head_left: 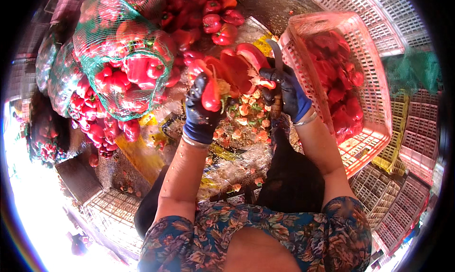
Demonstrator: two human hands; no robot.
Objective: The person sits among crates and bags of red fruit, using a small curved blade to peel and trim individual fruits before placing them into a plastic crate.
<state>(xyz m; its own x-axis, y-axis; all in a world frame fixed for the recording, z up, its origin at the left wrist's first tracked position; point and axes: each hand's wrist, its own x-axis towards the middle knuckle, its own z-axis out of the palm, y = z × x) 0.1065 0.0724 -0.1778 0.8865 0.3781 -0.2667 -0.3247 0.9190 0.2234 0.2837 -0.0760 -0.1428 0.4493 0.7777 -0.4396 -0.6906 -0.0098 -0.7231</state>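
Observation:
Between my gloved hands, a red bell pepper (232, 72) is split wide open, its pale inner flesh and seeds showing. My left hand (201, 106), in a black and blue glove, is closed round its left part. My right hand (289, 89), gloved alike, grips a knife (276, 106) by its brown handle; the curved blade points away from me. The fingers of that hand also touch the right part of the pepper, beside a pale piece of its core. Below the hands lie several cut-off cores (244, 110) and scattered seeds.
Right of my hands stands a pink plastic crate (327, 18) with red pepper pieces inside. A green mesh sack (87, 49) of whole peppers sits at the left. Loose red peppers (222, 25) lie at the far side. Stacked crates (419, 130) line the right.

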